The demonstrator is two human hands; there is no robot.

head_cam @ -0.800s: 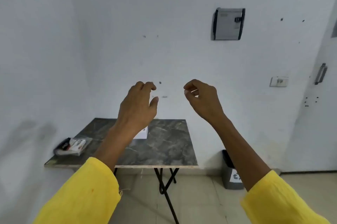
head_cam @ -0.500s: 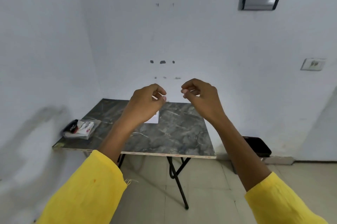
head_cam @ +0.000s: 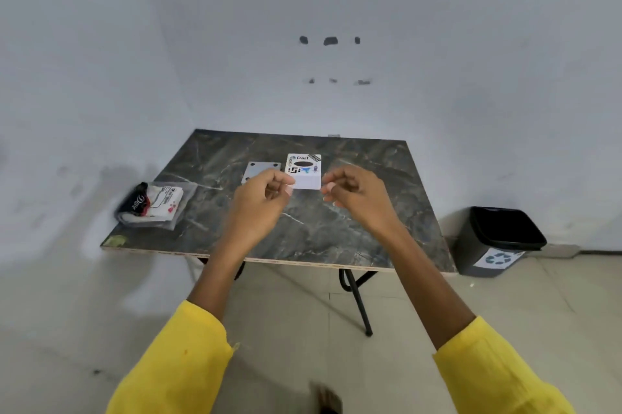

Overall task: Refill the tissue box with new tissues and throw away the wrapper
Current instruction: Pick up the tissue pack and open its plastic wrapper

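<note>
One tissue box (head_cam: 303, 171) sits lidless; bin (head_cam: 498, 240) looks empty.

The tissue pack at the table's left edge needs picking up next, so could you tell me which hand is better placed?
Probably the left hand: it is nearer the tissue pack. The right hand would have to cross over.

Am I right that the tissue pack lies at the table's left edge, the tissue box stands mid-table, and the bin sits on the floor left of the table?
Not quite: the head view shows the bin on the floor right of the table. The tissue pack and tissue box are as you say.
</note>
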